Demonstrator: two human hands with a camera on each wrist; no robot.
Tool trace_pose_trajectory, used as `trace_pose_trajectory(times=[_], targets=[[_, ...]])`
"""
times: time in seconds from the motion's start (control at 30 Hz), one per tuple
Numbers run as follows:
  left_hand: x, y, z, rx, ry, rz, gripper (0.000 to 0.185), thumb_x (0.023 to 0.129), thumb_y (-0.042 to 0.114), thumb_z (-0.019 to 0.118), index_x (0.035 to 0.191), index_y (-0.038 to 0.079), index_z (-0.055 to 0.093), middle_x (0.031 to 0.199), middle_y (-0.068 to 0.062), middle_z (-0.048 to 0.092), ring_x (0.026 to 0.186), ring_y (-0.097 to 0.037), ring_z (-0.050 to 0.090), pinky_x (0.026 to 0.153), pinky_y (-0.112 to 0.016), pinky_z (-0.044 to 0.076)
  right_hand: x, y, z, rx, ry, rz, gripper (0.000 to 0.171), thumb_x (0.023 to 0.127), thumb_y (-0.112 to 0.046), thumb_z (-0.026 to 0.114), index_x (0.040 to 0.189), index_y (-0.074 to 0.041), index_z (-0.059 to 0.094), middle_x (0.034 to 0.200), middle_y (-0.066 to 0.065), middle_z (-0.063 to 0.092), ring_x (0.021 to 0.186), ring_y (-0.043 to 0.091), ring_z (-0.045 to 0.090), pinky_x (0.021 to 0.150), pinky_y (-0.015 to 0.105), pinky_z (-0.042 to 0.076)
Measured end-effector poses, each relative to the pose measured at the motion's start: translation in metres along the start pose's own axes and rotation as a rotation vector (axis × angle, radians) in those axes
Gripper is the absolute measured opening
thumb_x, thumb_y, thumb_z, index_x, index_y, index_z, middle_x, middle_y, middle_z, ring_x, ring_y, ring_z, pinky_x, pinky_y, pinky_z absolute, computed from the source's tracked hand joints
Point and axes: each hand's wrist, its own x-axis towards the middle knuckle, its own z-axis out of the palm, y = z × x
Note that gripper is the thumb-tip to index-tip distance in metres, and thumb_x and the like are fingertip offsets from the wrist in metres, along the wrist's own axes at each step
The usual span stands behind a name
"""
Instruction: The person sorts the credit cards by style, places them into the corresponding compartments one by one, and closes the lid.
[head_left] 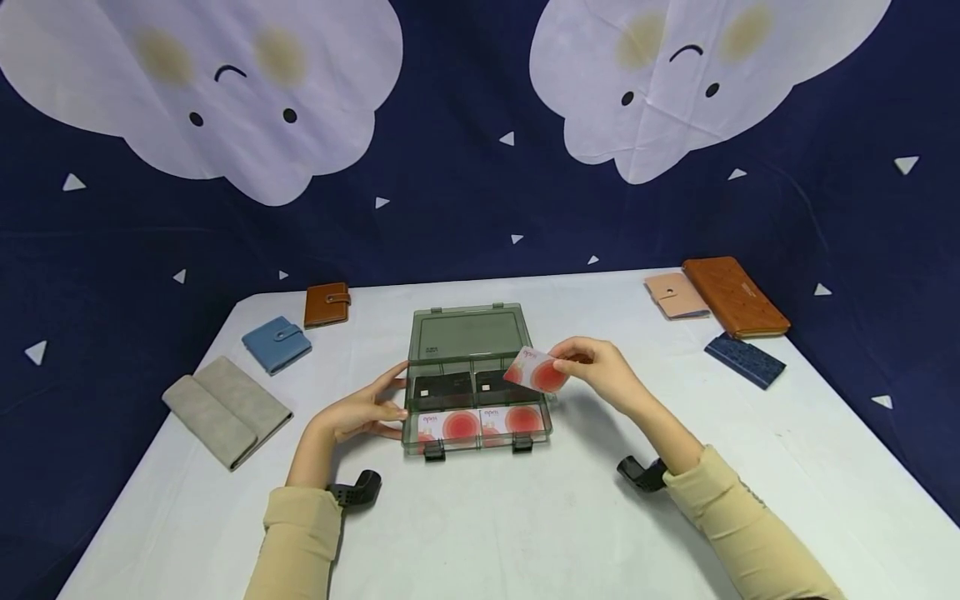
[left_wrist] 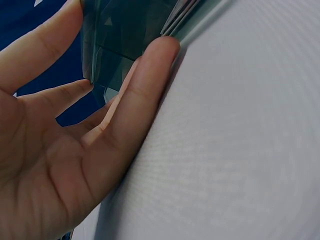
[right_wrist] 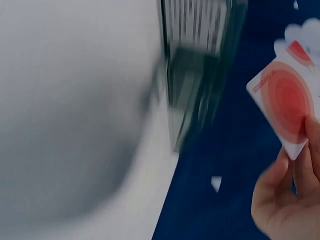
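Observation:
In the head view, a green translucent card box (head_left: 471, 333) lies with its lid folded back. Black cards (head_left: 442, 390) fill its rear compartments, and white cards with red circles (head_left: 459, 425) lie in the front ones. My right hand (head_left: 600, 371) pinches one white-and-red card (head_left: 536, 369), tilted above the box's right side. The right wrist view shows this card (right_wrist: 285, 100) between thumb and fingers. My left hand (head_left: 360, 408) touches the box's left side with fairly straight, spread fingers. In the left wrist view, its fingers (left_wrist: 135, 100) rest against the box wall (left_wrist: 117, 57).
On the white table (head_left: 495, 533), left, lie a grey folded wallet (head_left: 227, 411), a blue card holder (head_left: 276, 344) and a brown one (head_left: 327, 305). At right are a pink card holder (head_left: 677, 296), a brown notebook (head_left: 735, 296) and a dark blue wallet (head_left: 745, 360).

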Motion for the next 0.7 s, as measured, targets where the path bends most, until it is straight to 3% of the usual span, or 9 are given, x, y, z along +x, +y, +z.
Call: trace_pose_trajectory(times=[0.23,0.47,0.7], targets=[[0.001,0.000,-0.001,0.004,0.006,-0.014,0.092,0.087,0.004,0.062,0.150,0.024,-0.003,0.149,-0.021,-0.002,0.086,-0.015,0.056,0.083,-0.047,0.053,0.001,-0.007,0.030,-0.105,-0.091,-0.075,0.011,0.085,-0.007,0.064,0.093,-0.005,0.070,0.090,0.007,0.068,0.071,0.014,0.054,0.059,0.024,0.047],[0.002,-0.001,-0.001,0.009,0.012,-0.023,0.092,0.086,0.004,0.062,0.150,0.025,-0.001,0.150,-0.020,-0.001,0.087,-0.017,0.055,0.083,-0.047,0.053,-0.001,-0.003,0.045,-0.231,-0.177,-0.126,0.009,0.085,-0.005,0.063,0.091,-0.008,0.070,0.082,0.000,0.068,0.075,0.011,0.058,0.066,0.025,0.048],[0.001,0.000,0.000,-0.002,0.010,-0.010,0.092,0.086,0.004,0.062,0.150,0.025,-0.001,0.150,-0.019,0.000,0.084,-0.017,0.056,0.083,-0.047,0.053,-0.001,-0.002,0.050,-0.348,-0.227,-0.172,0.009,0.085,-0.005,0.063,0.088,-0.011,0.069,0.084,-0.002,0.068,0.082,0.014,0.061,0.073,0.030,0.050]])
